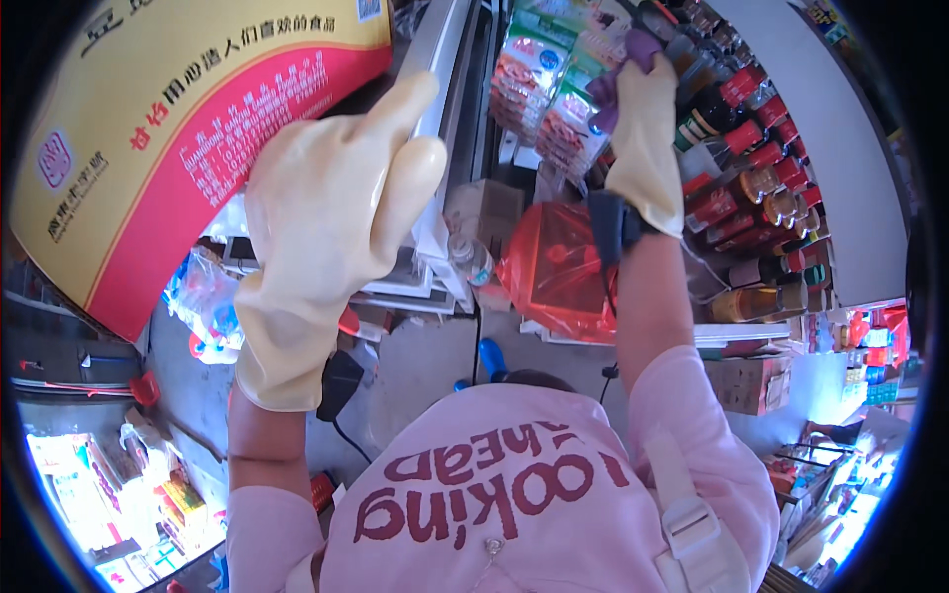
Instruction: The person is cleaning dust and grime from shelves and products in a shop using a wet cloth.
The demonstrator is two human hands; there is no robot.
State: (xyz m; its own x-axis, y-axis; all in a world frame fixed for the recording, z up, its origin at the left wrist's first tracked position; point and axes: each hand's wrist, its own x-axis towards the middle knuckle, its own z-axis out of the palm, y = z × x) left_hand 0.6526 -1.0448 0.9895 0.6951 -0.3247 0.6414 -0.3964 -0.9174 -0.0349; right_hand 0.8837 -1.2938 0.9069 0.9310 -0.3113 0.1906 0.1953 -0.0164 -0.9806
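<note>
Both my hands wear cream rubber gloves. My left hand [336, 198] is raised beside a white shelf edge [435, 188]; its thumb and a finger stretch apart, and nothing shows in it. The other fingers are bent and partly hidden. On the far right, my right hand [647, 133] reaches among shelved goods, closed on a purple cloth [603, 94]. Left of the cloth hang packets with green and red print [529, 74]. Rows of red-capped bottles [722, 114] stand close to the right of that hand.
A large yellow and red carton [227, 109] fills the upper left. Below the packets lies a red plastic bag [559, 272], with a small brown box [484, 212] and a clear jar [470, 259] beside it. Another carton [751, 383] stands at the lower right.
</note>
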